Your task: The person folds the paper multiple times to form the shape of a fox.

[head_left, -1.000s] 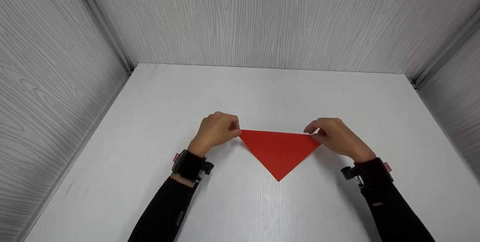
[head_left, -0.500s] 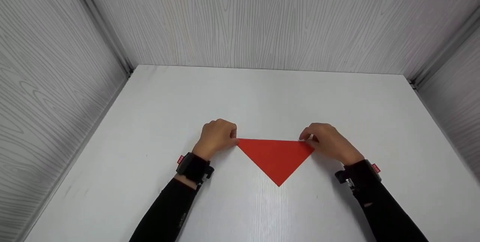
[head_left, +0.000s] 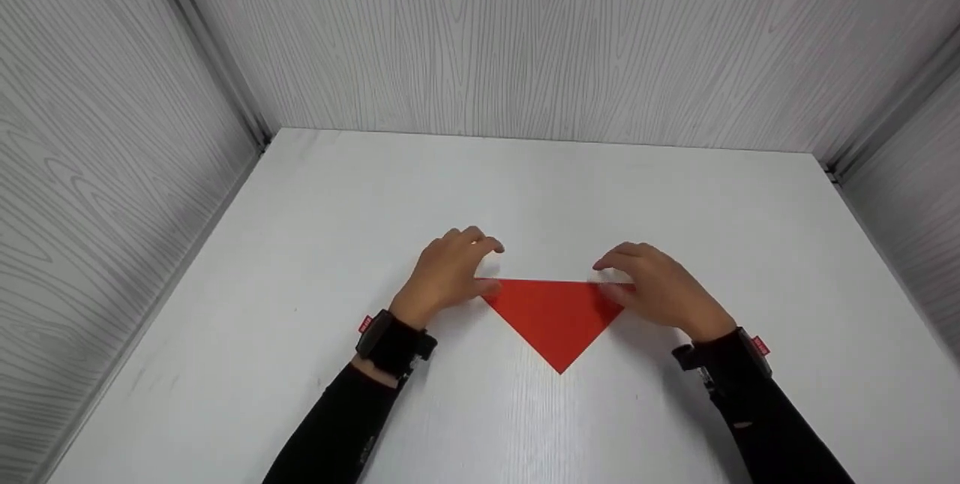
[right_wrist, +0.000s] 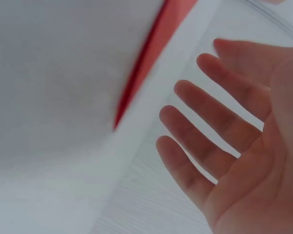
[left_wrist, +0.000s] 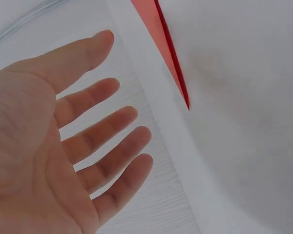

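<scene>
A red sheet of paper (head_left: pixel 559 326), folded into a triangle, lies on the white table with its long edge away from me and its point towards me. My left hand (head_left: pixel 448 268) hovers at the triangle's left corner, thumb and fingers spread apart. At the right corner, my right hand (head_left: pixel 664 287) is held the same way, its thumb overlapping the paper in the head view. Both wrist views show relaxed, separated fingers with nothing between them. The paper's corner (left_wrist: pixel 158 36) stands apart from the left fingers, its two layers showing along the edge.
The white table (head_left: pixel 360 191) is bounded by a grey wood-grain panel (head_left: pixel 525 41) at the back and another panel (head_left: pixel 97 169) on the left. A black band (head_left: pixel 390 341) with a small camera sits on each wrist.
The triangle came towards me and down onto the table, pinched at both corners. Both hands then let go, their fingers spreading, and the left hand shifted slightly right.
</scene>
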The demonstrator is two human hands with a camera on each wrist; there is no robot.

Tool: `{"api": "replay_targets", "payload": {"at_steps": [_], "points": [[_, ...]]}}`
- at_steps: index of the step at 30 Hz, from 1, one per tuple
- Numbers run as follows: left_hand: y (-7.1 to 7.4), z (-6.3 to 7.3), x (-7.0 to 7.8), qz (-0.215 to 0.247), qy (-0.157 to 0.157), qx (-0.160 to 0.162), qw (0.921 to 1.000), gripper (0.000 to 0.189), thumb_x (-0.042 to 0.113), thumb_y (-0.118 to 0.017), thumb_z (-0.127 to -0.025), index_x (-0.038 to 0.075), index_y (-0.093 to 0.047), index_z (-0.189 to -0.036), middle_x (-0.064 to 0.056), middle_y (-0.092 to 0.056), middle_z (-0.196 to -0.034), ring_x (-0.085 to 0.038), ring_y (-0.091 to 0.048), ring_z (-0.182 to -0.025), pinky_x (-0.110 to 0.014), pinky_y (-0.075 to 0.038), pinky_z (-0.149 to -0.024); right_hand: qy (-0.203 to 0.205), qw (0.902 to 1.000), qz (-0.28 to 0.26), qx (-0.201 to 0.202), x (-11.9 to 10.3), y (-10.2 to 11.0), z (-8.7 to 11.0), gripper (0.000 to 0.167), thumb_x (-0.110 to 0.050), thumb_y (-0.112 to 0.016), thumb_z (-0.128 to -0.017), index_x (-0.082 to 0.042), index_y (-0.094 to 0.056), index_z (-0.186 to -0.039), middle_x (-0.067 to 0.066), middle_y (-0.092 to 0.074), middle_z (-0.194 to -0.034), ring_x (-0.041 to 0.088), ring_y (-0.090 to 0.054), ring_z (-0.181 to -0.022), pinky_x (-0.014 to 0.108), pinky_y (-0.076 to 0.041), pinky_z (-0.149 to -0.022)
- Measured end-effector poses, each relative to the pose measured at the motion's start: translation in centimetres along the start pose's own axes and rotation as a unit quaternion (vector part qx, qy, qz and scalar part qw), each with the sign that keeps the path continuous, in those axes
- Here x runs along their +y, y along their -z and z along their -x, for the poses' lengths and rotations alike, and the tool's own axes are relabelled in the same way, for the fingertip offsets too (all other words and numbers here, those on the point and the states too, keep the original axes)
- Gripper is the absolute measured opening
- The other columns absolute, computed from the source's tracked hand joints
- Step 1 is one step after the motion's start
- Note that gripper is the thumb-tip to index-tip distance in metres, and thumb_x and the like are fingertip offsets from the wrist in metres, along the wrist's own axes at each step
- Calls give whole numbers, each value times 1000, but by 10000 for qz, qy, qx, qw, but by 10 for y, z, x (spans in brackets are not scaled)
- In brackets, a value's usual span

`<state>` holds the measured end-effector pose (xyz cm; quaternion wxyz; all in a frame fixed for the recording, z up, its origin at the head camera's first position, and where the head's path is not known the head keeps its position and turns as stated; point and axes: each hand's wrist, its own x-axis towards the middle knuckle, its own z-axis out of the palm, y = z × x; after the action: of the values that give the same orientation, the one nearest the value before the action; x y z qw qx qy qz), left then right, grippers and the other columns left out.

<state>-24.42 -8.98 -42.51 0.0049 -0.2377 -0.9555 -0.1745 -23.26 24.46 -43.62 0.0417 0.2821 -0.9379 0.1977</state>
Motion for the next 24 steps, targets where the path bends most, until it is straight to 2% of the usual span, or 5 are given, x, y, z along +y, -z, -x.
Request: {"api": "replay_targets", "payload": {"at_steps": [5,9,17,24], "points": [[-2,5,20,-97,-247,-167,9995,63,36,-85,-90,19,-63,-147,-7,-60,-142,-29,-56,-128,-48,-53,-99,81,9999,-4,-117,-26,4,11,51,-28,-81,-94,-12,-68,-141,12,-63,-143,34,-59,-131,52,-59,-97],[-8,10,34,-222,-351,-464,9981,70,40,-84,-90,21,-59,-152,-4,-57,-147,-27,-53,-132,-46,-54,-101,306,9994,59,-141,-37,-1,18,62,-31,-85,-91,-12,-64,-146,12,-60,-146,33,-60,-130,49,-61,-94],[-25,17,46,-390,-591,-780,9944,69,44,-80,-93,14,-59,-151,-5,-56,-145,-26,-52,-129,-43,-56,-95,657,9964,246,-473,-46,-21,24,66,-37,-86,-88,-8,-64,-144,10,-62,-137,28,-60,-122,43,-61,-87],[-34,19,48,-452,-778,-766,9930,64,41,-81,-93,11,-63,-146,-7,-60,-139,-26,-55,-125,-36,-56,-94,506,9956,482,-619,-51,-30,23,66,-36,-83,-87,-6,-64,-142,10,-61,-137,30,-57,-122,42,-61,-86]]}}
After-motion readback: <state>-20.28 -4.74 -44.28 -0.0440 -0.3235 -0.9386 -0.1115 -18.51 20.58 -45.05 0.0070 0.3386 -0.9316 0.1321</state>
